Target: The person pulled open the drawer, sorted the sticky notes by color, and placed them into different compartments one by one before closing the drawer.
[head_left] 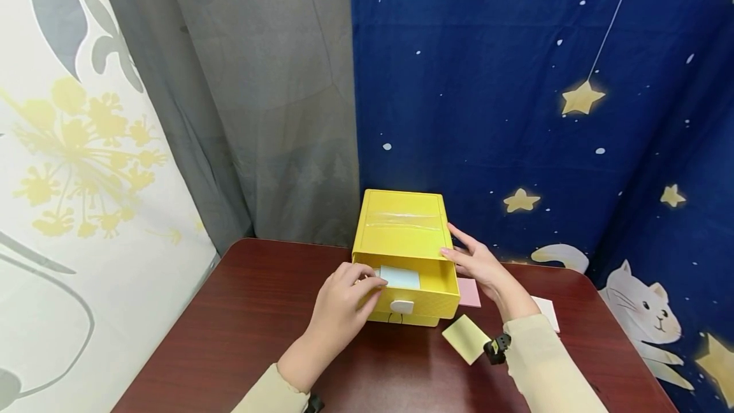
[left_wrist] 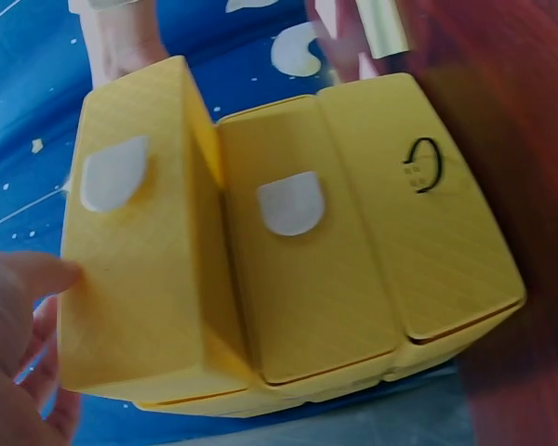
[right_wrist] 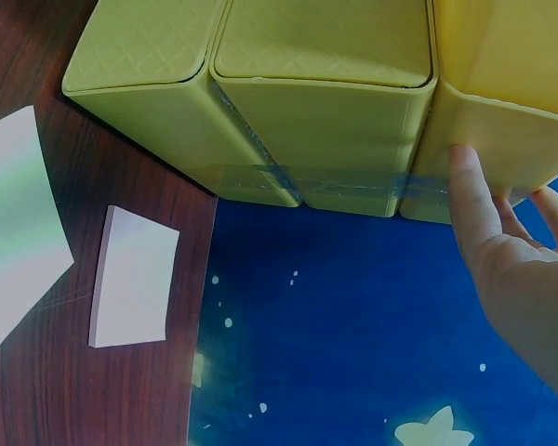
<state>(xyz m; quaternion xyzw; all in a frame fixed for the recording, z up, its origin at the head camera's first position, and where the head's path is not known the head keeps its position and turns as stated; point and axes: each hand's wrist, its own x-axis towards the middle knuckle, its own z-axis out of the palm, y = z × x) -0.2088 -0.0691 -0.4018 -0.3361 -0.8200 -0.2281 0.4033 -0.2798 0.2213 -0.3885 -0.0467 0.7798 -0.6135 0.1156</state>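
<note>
A yellow drawer box [head_left: 404,222] of three tiers stands at the table's back edge, with its top drawer [head_left: 427,306] pulled out. A light blue note pad [head_left: 401,277] lies in that drawer. My left hand [head_left: 344,295] grips the drawer's front rim near its left end, thumb against the outside and fingertips over the edge beside the pad. On the box's other side, my right hand [head_left: 478,266] rests with fingers extended on the right side and top edge. The right wrist view shows a fingertip pressing the box's side wall [right_wrist: 493,135].
Right of the box lie a yellow note pad [head_left: 466,338], a pink note pad [head_left: 469,292] and a white note pad [head_left: 546,312] on the dark red table [head_left: 229,336]. White tabs mark the upper drawers; a black loop [left_wrist: 428,165] is on the lowest. Curtains hang behind.
</note>
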